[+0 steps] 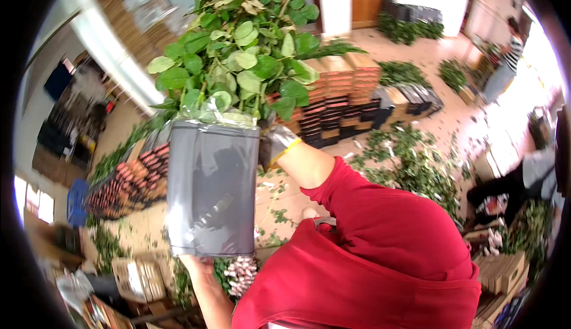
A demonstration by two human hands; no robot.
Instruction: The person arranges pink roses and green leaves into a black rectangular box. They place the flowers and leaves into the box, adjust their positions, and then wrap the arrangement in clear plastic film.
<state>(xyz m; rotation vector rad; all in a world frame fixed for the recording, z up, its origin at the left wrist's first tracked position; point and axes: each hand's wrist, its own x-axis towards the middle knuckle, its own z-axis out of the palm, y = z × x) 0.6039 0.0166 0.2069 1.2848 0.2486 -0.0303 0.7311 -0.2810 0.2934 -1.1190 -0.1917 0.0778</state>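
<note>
In front of me I hold up a large bunch of leafy green stems [244, 61], its lower part wrapped in a smooth, shiny grey sleeve [211, 192]. The leaves spill out of the sleeve's top, where clear film shows around the rim. My left hand [197, 262] supports the bundle from below at the sleeve's bottom edge; most of its fingers are hidden behind it. Up at the right side of the sleeve's top is my right hand [276, 140], in a dark glove with a yellow cuff. Its fingertips are hidden behind the bundle.
Stacked wrapped bundles [342, 100] stand ahead, and more lie in a row [134, 180] at left. Cut greenery [410, 162] litters the floor at right. A person [538, 177] works at the right edge, another [505, 64] farther off. A pale crate [140, 278] is lower left.
</note>
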